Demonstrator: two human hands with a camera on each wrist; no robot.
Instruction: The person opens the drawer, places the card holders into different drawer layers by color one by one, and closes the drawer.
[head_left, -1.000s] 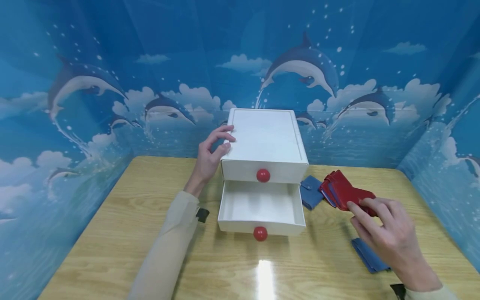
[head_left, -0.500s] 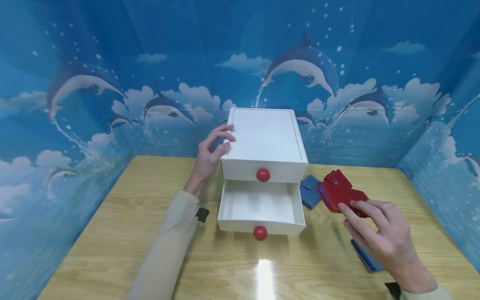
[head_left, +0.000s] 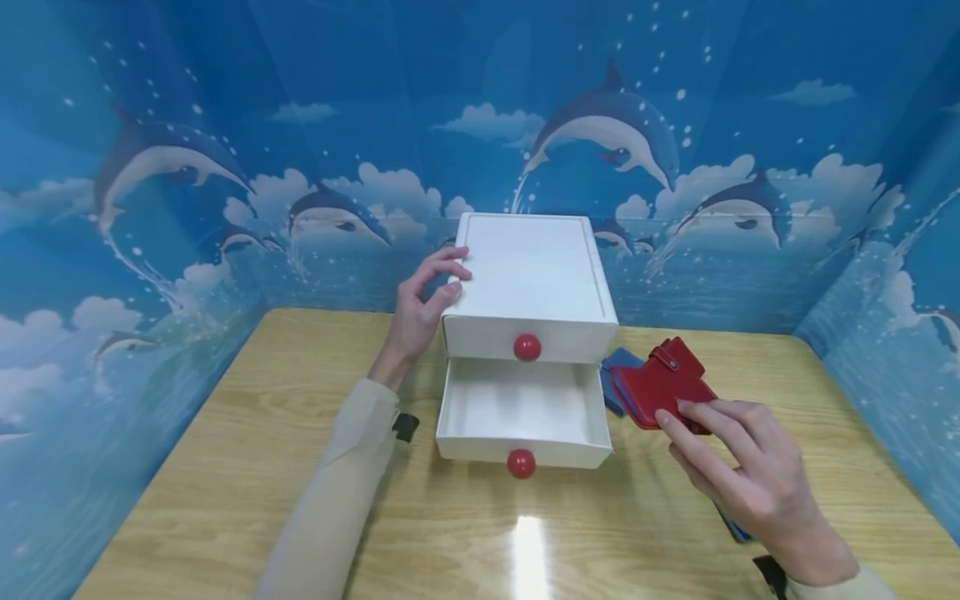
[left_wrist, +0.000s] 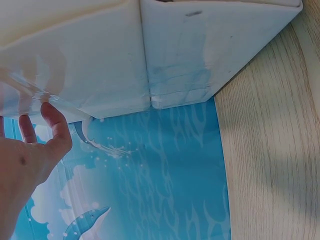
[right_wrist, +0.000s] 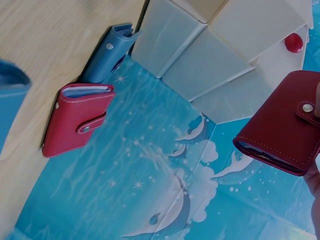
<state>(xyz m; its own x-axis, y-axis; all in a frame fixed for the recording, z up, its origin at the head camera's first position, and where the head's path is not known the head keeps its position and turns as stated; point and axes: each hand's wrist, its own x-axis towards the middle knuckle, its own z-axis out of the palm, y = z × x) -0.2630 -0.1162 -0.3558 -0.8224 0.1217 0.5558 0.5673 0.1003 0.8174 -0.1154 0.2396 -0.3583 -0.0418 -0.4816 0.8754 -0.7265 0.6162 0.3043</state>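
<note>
A white two-drawer box (head_left: 528, 267) with red knobs stands at the back of the table. Its lower drawer (head_left: 472, 448) is pulled out, and nothing lies inside. My left hand (head_left: 422, 307) rests on the box's top left edge with relaxed, slightly bent fingers. To the right of the drawer, my right hand (head_left: 753, 475) pinches a red snap-strap card wallet (head_left: 651, 393) by its near end, held above the table. The right wrist view shows that held card wallet (right_wrist: 280, 122) at the right. Another red card wallet (head_left: 686, 354) lies just behind it.
One blue card wallet (head_left: 617, 360) lies against the box's right side, partly covered by the held one. A second blue card wallet (head_left: 733, 527) is mostly hidden under my right hand. The wooden table (head_left: 300, 467) backs onto a dolphin-print curtain (head_left: 345, 150).
My right hand has moved left with the red card wallet, toward the drawer, away from the other red one and now over part of the blue one. My left hand stays put.
</note>
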